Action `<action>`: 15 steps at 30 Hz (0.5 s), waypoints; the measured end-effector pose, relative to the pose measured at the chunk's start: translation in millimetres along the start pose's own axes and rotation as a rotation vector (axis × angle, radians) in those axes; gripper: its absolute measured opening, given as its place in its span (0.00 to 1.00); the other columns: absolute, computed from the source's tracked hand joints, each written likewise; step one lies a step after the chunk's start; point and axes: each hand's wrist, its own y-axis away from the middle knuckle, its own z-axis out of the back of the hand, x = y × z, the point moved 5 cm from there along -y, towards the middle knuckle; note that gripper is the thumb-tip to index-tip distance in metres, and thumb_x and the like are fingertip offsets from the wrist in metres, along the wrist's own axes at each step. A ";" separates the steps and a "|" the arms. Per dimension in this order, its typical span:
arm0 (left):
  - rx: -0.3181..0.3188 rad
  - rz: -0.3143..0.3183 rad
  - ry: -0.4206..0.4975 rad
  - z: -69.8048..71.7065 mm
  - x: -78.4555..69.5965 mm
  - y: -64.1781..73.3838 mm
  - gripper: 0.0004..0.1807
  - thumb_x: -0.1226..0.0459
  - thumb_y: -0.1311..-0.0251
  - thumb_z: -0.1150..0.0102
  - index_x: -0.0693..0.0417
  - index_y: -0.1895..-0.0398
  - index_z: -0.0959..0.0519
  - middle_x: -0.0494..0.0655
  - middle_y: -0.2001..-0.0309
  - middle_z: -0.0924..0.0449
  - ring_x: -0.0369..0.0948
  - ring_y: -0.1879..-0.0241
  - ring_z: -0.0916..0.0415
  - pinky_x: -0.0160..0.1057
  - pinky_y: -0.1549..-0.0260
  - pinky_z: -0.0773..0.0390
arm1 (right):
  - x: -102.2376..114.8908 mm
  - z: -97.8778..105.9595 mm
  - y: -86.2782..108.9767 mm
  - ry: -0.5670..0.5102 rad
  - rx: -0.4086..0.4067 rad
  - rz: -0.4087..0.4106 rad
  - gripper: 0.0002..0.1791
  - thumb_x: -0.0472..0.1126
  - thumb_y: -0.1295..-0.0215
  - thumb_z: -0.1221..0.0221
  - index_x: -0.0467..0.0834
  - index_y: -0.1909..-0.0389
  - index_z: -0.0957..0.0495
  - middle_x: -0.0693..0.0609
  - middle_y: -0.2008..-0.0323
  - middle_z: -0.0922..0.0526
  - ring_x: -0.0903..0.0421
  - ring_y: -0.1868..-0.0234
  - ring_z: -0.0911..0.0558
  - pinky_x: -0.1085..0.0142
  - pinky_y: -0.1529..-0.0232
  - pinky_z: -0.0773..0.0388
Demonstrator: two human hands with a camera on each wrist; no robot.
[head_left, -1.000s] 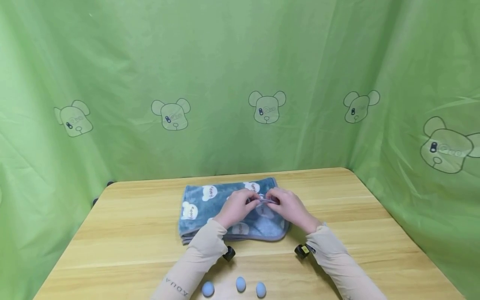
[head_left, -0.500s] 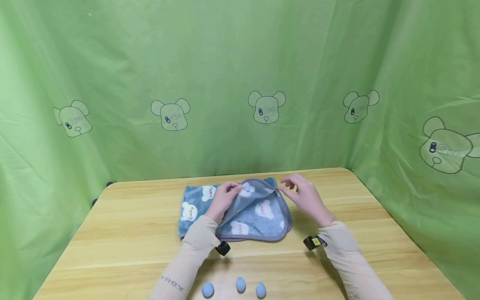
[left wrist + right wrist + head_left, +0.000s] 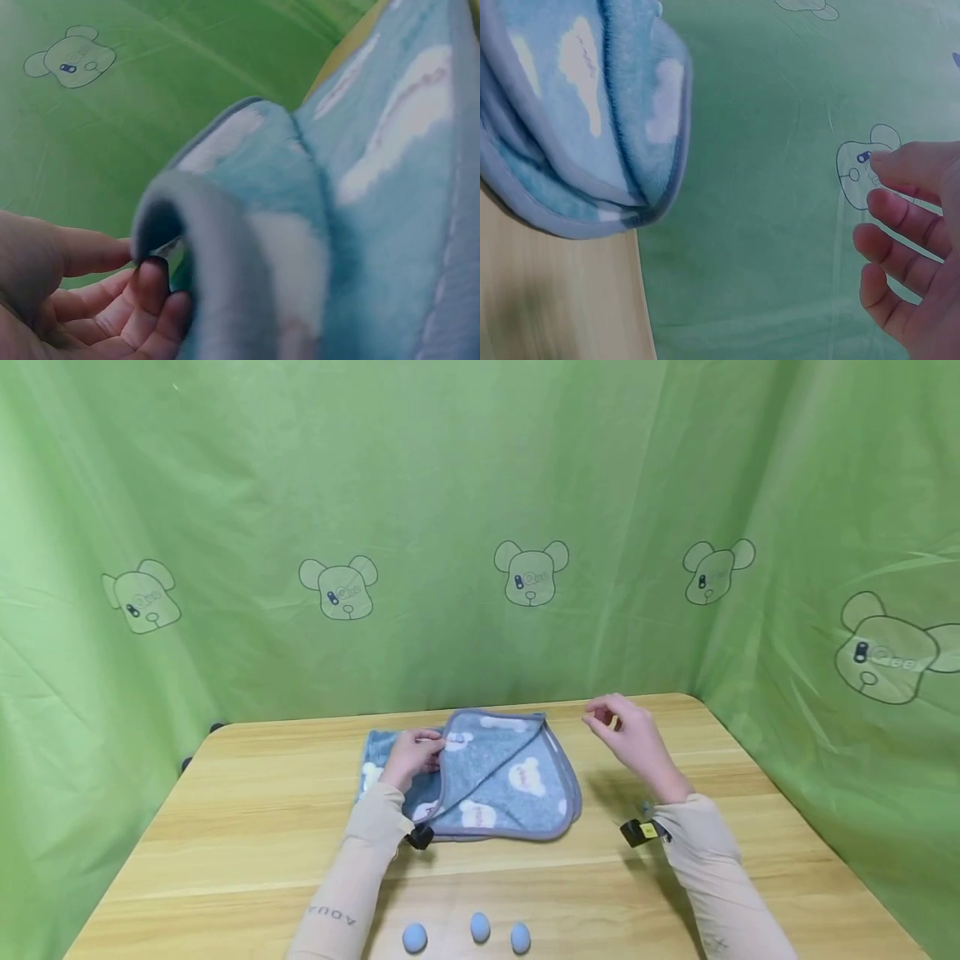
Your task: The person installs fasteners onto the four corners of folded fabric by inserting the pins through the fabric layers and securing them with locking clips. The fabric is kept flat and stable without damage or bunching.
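A blue-green fleece blanket with white bear heads and a grey-blue trim lies folded towards the back of the table. My left hand pinches the trimmed edge of its top layer and holds it turned back to the left. In the left wrist view, thumb and fingers of the left hand grip that edge, which curls over between them. To the right of the blanket, my right hand is raised, fingers loosely bent. The right wrist view has the right hand apart from the blanket and holding nothing.
Near the front edge of the wooden table lie three blue egg-shaped pieces, a left one, a middle one and a right one. A green curtain with printed bear heads encloses the back and sides.
Both hands were together over the blanket's middle. The left has drawn a layer's edge back to the left, opening a diagonal fold; the right has let go and moved up and right.
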 end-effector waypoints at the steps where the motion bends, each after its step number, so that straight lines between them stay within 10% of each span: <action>1: 0.004 0.006 -0.004 1.2 -0.2 -0.1 0.15 0.69 0.38 0.40 0.67 0.50 0.24 0.43 0.75 0.22 0.34 0.80 0.25 0.32 0.75 0.20 | -0.9 1.6 0.2 0.000 0.000 -0.005 0.05 0.33 0.41 0.34 0.40 0.65 0.19 0.51 0.74 0.22 0.68 0.72 0.30 0.74 0.73 0.28; 15: 0.035 -0.203 -0.167 10.2 -36.7 21.6 0.14 0.62 0.34 0.43 0.60 0.49 0.21 0.60 0.57 0.19 0.47 0.62 0.21 0.47 0.60 0.20 | -23.8 40.9 16.8 0.060 0.006 -0.029 0.05 0.31 0.41 0.35 0.39 0.64 0.19 0.51 0.73 0.22 0.72 0.70 0.32 0.75 0.73 0.30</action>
